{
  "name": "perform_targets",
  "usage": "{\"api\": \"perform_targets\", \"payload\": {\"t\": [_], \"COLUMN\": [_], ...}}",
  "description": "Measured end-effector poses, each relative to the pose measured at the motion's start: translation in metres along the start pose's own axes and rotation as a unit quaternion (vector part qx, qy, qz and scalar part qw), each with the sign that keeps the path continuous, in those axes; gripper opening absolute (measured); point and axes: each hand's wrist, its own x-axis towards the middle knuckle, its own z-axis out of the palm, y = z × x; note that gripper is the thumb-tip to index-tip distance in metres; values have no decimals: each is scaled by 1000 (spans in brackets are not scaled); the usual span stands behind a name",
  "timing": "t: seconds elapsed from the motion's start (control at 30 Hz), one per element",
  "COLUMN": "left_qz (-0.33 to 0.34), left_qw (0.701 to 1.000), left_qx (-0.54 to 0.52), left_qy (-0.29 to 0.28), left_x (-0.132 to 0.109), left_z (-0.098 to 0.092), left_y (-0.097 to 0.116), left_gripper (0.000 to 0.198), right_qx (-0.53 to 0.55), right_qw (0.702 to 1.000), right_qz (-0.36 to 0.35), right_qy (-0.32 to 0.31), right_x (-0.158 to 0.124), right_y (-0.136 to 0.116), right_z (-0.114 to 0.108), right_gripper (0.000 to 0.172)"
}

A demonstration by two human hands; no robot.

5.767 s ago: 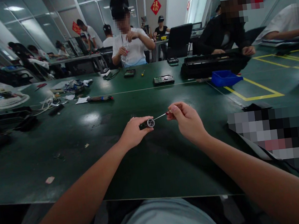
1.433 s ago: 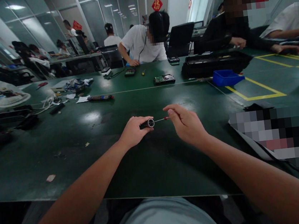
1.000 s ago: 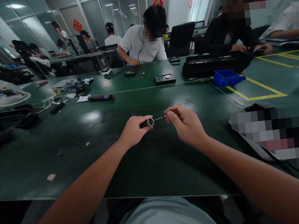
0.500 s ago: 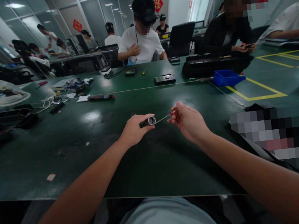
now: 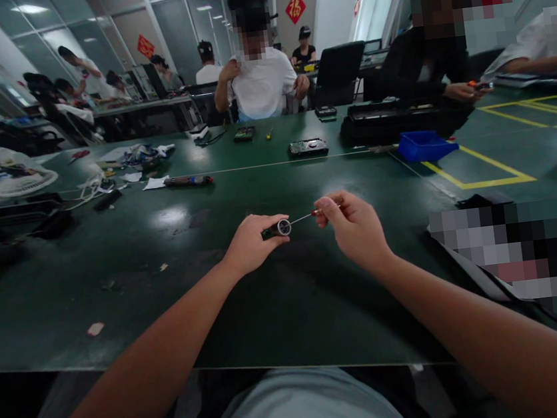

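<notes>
Left hand (image 5: 248, 242) grips a short black tube (image 5: 283, 228), open ringed end turned right. Right hand (image 5: 357, 228) holds a thin screwdriver (image 5: 302, 219), red at the base of the shaft; its tip meets the open end, depth not resolvable. Both above the green surface (image 5: 292, 331), in from its near edge. Toward the far edge: hard drive (image 5: 308, 147), with blue bin (image 5: 425, 145) and long black housing (image 5: 402, 121) to its right. Beyond that edge: person in white shirt (image 5: 262, 87).
</notes>
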Motion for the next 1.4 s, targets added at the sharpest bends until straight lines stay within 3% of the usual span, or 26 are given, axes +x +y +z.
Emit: {"api": "perform_targets", "payload": {"t": [0.13,0.37,0.47,0.6,0.83,0.97,1.27,1.4], "left_qz": [0,-8,-8,-15,-17,-14,-31,-29], "left_qw": [1000,1000,1000,1000,1000,1000,1000,1000], "left_qx": [8,13,11,10,8,6,0,7], "left_qy": [3,-1,-5,-5,-10,-6,-3,-7], "left_x": [0,1,1,0,1,0,1,1], "left_z": [1,1,1,1,1,1,0,0], "left_y": [0,-3,-4,-4,-4,-5,-2,-3], "left_gripper": [40,39,38,38,38,38,36,36], "right_qx": [-93,-57,-67,-106,-86,-108,-106,-121], "right_qw": [995,996,995,992,992,989,990,988], "right_qz": [-25,-29,-18,-12,-24,-32,-55,-34], "right_qy": [-10,-59,-73,-71,-93,-91,-73,-93], "right_x": [-1,-1,-2,-2,-3,-3,-4,-2], "right_y": [-7,-4,-6,-6,-5,-7,-5,-6], "right_z": [-5,-2,-3,-3,-2,-2,-1,-2], "right_gripper": [30,16,18,33,22,31,13,29]}}
